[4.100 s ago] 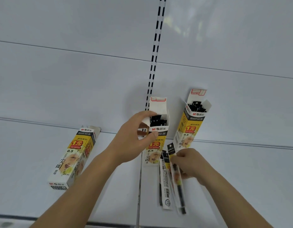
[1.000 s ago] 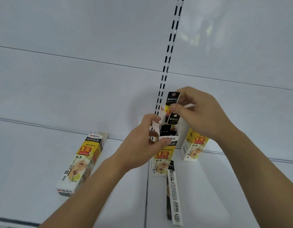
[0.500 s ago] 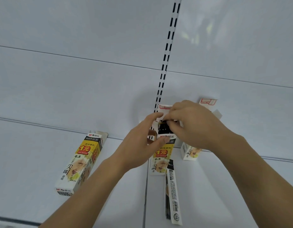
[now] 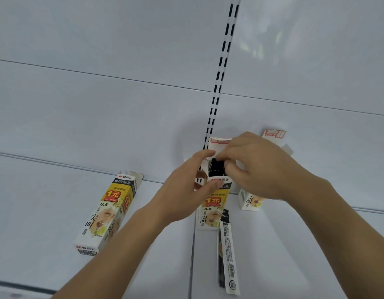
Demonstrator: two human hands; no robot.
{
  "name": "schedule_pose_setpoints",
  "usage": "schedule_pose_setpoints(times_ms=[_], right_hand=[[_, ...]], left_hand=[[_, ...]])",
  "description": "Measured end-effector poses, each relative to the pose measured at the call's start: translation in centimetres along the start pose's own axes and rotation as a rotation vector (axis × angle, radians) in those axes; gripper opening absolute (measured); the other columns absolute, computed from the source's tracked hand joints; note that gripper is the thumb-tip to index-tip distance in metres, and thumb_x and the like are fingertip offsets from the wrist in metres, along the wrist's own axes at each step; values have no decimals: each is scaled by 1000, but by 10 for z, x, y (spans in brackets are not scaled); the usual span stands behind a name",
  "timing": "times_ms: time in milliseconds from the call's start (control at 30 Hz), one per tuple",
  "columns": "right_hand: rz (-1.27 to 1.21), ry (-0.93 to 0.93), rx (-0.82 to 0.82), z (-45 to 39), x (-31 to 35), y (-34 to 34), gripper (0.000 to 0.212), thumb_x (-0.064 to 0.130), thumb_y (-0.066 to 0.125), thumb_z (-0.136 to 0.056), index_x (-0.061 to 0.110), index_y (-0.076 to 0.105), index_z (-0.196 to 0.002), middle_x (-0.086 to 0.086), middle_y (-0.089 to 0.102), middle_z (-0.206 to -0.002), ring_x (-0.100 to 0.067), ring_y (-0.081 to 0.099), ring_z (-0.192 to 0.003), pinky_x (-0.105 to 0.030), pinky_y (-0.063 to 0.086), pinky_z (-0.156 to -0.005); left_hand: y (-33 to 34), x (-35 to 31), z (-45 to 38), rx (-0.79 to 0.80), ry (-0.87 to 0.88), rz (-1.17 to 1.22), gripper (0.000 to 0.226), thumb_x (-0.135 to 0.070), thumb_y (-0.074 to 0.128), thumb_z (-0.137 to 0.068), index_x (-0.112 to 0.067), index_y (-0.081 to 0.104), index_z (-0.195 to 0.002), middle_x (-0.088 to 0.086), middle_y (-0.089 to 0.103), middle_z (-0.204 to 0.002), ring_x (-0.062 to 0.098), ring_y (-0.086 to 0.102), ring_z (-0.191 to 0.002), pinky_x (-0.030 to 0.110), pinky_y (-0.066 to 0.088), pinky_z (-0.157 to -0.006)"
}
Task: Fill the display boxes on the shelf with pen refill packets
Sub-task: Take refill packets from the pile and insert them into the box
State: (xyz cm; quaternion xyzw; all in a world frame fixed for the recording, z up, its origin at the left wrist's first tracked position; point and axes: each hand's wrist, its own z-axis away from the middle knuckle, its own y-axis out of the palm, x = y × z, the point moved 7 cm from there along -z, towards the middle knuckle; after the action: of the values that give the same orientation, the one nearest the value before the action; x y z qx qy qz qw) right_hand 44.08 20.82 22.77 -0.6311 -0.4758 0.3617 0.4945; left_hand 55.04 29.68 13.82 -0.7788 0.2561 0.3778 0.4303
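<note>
A yellow and white display box [image 4: 212,203] stands upright at the back of the white shelf [image 4: 305,255], its top flap open. My left hand [image 4: 184,193] grips its upper left side, thumb across the front. Over the open top, my right hand [image 4: 260,169] pinches with curled fingers the black ends of the pen refill packets [image 4: 217,169] that stick out of the box. One or two loose refill packets [image 4: 229,255] lie flat on the shelf in front of the box.
A second open display box [image 4: 250,201] stands just right of the first, mostly hidden by my right hand. A third box [image 4: 107,212] lies flat at the left. A slotted upright [image 4: 221,72] runs up the white back panel.
A second ago my right hand held packets raised above the box. It has come down with them, so their ends now sit low in the opening. My left hand stays on the box.
</note>
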Motion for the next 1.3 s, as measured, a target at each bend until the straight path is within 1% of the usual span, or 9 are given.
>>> schedule_pose_setpoints(times_ms=[133,200,300,367,500,633,933,1200,1300], right_hand=[[170,-27,90,5,10,19,67,48,14,-92,34,75,-116,13,66,-103,-16,50,-117,-40,44,-97],[129,-49,8,7,9,15,59,44,23,-96,30,76,-119,10,66,-103,-18,53,-114,-42,47,-94],[17,-73,-194,9,-1,1,36,31,47,-99,25,76,-118,8,69,-100,-21,59,-105,-44,54,-85],[37,-106,-214,6,0,1,31,30,52,-100,25,76,-119,8,72,-100,-22,61,-104,-47,56,-83],[135,-167,-269,12,8,10,31,35,53,-102,21,78,-115,5,71,-99,-28,62,-108,-51,54,-84],[153,-105,-277,19,8,19,37,37,52,-98,16,77,-115,2,68,-108,-28,59,-116,-49,50,-91],[107,-97,-241,25,7,25,43,44,50,-99,16,76,-119,4,62,-112,-24,53,-121,-44,45,-99],[78,-133,-283,26,7,28,41,42,48,-105,17,75,-122,2,60,-111,-25,52,-120,-50,46,-98],[55,-155,-356,28,4,19,38,37,51,-106,15,71,-129,-2,61,-122,-29,52,-126,-49,46,-102]], left_hand=[[1,-1,0,2,15,-3,62,-49,65,-98,-44,36,-152,-26,52,-137,-16,52,-113,13,55,-86],[0,0,-1,0,15,4,63,-50,66,-97,-44,36,-152,-27,52,-137,-16,52,-114,14,55,-86],[1,0,-1,2,16,1,63,-51,67,-97,-45,36,-152,-29,53,-136,-15,51,-116,15,55,-87],[1,-1,0,6,23,2,61,-51,66,-98,-45,36,-151,-33,51,-133,-16,50,-116,12,54,-86],[0,-2,0,-4,35,16,61,-50,66,-98,-43,38,-151,-30,52,-135,-14,52,-116,14,55,-86],[0,-1,0,-4,44,22,58,-51,64,-97,-41,42,-150,-23,57,-136,-6,56,-115,19,57,-88],[2,2,-3,2,53,11,49,-39,67,-100,-37,47,-145,-22,56,-134,-7,55,-114,14,54,-86],[1,2,-2,-11,50,10,50,-50,63,-99,-37,47,-145,-21,57,-134,-8,55,-113,12,53,-83],[1,1,-1,-5,45,22,52,-54,62,-98,-39,46,-145,-24,56,-135,-10,54,-113,13,54,-82]])
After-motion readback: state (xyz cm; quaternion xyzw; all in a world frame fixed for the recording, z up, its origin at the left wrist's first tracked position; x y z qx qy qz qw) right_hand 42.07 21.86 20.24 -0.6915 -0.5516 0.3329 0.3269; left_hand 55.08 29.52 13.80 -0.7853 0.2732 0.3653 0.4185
